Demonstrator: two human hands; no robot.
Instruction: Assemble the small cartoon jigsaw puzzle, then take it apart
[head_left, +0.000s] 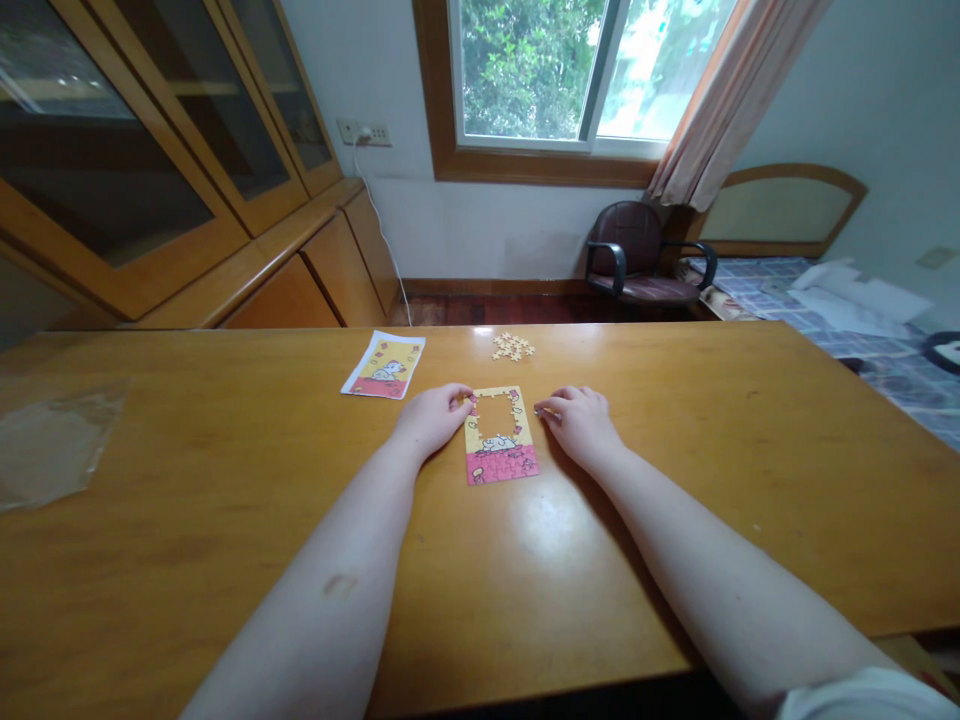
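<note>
A partly assembled jigsaw puzzle (502, 465) lies flat on the wooden table, yellow above and pink below, with a white animal figure and a gap in its upper middle. My left hand (435, 420) is at its upper left edge, thumb and forefinger closed on the border. Just right of the puzzle, apart from it, my right hand (581, 425) pinches a small jigsaw piece (538, 410), mostly hidden by the fingertips. Beyond the puzzle is a pile of loose jigsaw pieces (513, 347), pale side up. A printed reference picture (390, 365) with a matching design lies at the back left.
A clear plastic bag (52, 450) lies on the table's left side. Past the far table edge stand a brown office chair (637, 255) and a bed (810, 300). Wooden cabinets (285, 230) line the left wall.
</note>
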